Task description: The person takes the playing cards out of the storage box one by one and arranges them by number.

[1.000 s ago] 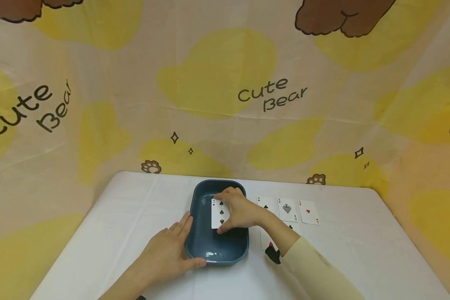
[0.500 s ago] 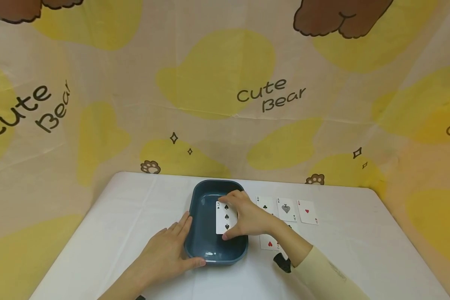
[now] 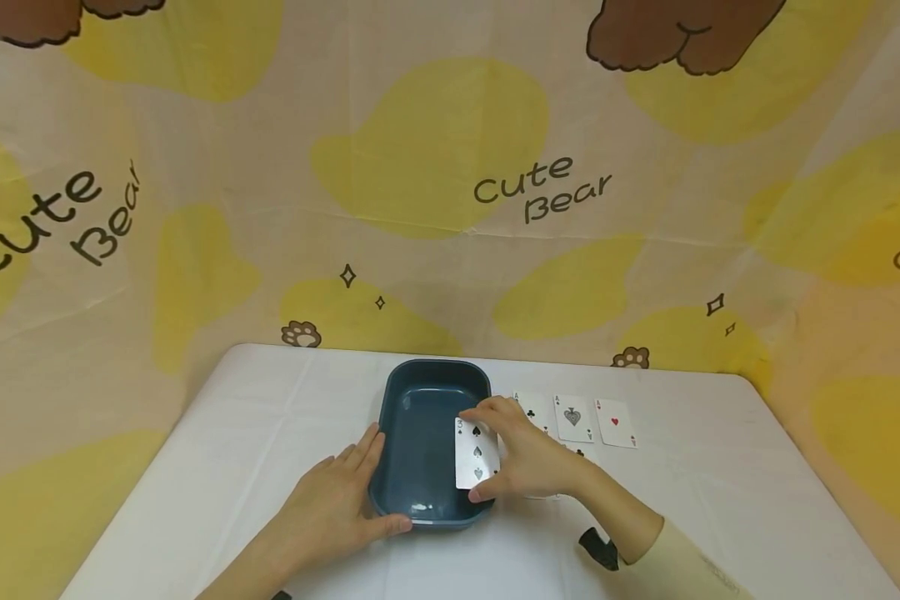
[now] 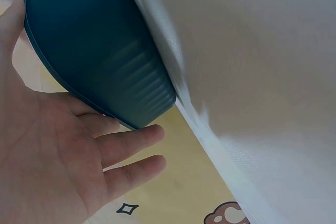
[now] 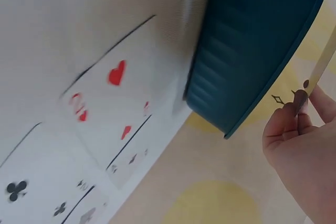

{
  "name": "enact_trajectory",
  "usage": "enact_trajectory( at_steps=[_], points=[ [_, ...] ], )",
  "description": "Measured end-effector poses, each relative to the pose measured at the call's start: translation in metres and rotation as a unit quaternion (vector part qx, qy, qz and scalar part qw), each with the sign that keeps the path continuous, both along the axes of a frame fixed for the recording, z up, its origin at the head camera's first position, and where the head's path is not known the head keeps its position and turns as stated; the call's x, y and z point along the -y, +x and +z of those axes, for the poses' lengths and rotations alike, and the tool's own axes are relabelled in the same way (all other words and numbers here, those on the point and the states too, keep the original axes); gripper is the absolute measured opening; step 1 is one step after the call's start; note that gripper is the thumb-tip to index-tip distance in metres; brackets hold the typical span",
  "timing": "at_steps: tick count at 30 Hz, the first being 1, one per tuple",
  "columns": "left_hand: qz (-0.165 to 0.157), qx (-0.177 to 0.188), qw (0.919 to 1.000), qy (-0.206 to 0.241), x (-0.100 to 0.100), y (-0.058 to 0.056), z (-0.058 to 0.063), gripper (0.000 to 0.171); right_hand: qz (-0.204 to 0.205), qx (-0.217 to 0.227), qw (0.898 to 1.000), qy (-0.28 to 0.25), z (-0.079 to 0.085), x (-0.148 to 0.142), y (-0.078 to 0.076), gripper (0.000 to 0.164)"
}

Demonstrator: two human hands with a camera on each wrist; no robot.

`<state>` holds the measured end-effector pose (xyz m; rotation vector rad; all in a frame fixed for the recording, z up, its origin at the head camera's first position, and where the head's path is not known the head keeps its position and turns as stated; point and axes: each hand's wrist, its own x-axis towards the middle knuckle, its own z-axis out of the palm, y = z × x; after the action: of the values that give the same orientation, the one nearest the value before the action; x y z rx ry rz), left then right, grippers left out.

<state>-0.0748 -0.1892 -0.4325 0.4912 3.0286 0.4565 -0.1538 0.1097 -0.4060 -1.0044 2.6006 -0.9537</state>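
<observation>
My right hand (image 3: 528,458) pinches a three of spades (image 3: 471,458) between thumb and fingers at its far and near edges, face up above the right side of a dark blue tray (image 3: 412,450). In the right wrist view the card (image 5: 322,59) appears nearly edge-on, higher than the tray's rim. My left hand (image 3: 333,500) lies against the tray's left side, fingers straight and thumb on the near rim. From the left wrist, the extended fingers (image 4: 136,142) show beside the tray's ribbed outer wall (image 4: 126,72).
Right of the tray lie an ace of clubs (image 3: 528,405), ace of spades (image 3: 573,418) and ace of hearts (image 3: 617,423). A two of hearts (image 5: 113,103) and a club card (image 5: 23,182) lie nearer, largely behind my right arm in the head view. A printed cloth (image 3: 435,183) hangs behind the white table (image 3: 292,392).
My right hand has moved right and toward me with the three of spades, from the tray's middle to its right rim. The left hand and the tray have stayed put.
</observation>
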Motion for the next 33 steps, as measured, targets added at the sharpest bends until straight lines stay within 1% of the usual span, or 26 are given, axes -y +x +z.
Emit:
enact_trajectory(
  at_steps=[8,17,23,29,33],
  points=[
    [0.001,0.004,1.0,0.002,0.001,0.003,0.0,0.121,-0.002,-0.026,1.0,-0.004,-0.006,-0.027,0.013,0.097],
    [-0.002,0.002,1.0,-0.003,0.0,0.002,0.0,0.121,-0.009,-0.061,0.998,0.015,-0.009,-0.052,0.025,0.098],
    [-0.001,0.005,1.0,-0.002,-0.002,0.001,0.001,0.121,-0.019,-0.063,0.997,0.037,-0.015,-0.067,0.034,0.098],
    [0.002,0.008,0.9999,-0.006,-0.003,0.0,0.001,0.121,-0.017,-0.078,0.996,0.047,-0.022,-0.082,0.04,0.098],
    [0.004,0.009,0.9999,-0.004,-0.003,0.0,0.001,0.121,-0.017,-0.064,0.997,0.046,-0.025,-0.086,0.044,0.096]
  ],
)
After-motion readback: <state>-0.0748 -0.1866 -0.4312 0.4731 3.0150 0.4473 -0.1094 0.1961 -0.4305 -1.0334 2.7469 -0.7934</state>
